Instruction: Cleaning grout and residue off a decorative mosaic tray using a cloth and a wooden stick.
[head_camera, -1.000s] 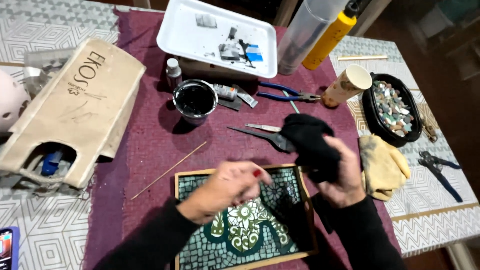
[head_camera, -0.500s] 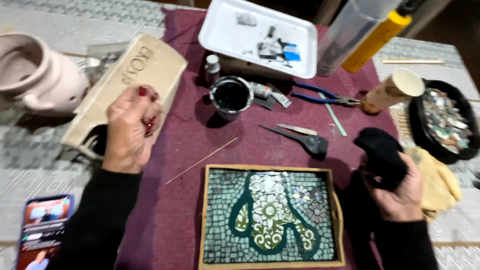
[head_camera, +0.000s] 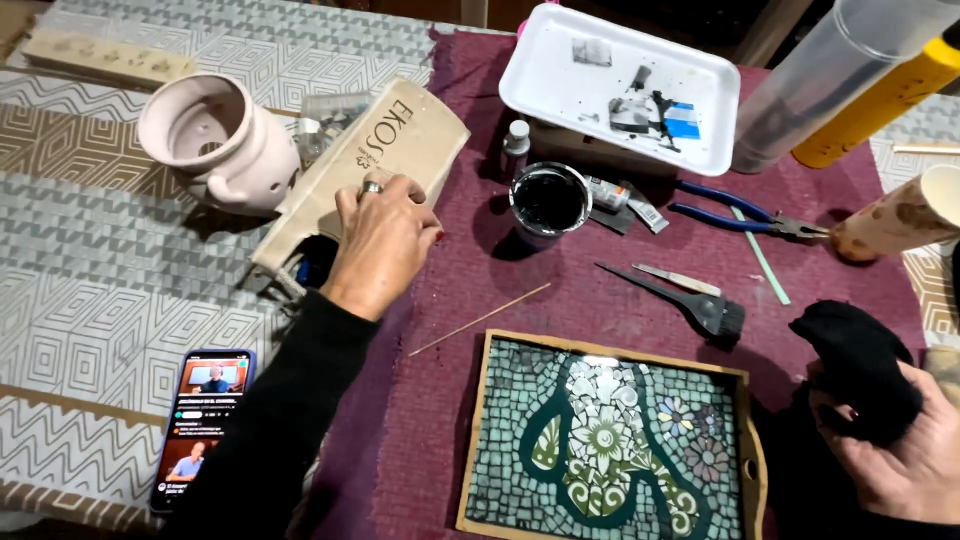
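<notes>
- Cluttered desk (head_camera: 120, 330): left hand (head_camera: 385, 240) lies loosely open on the paper bag (head_camera: 380, 170).
- Right hand (head_camera: 900, 450) clamped on black cloth (head_camera: 855, 370).
- Risk: a careless sleeve could tip the black paint cup (head_camera: 548, 203) nearby.

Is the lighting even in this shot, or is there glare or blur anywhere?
Head view: glare on the glossy green mosaic tray near its top edge; soft shadows fall beside the round tin of black paste; the black cloth in the right hand is underexposed.

tan paper bag (head_camera: 375, 165) upper left | lit phone screen (head_camera: 203, 425) lower left
</notes>
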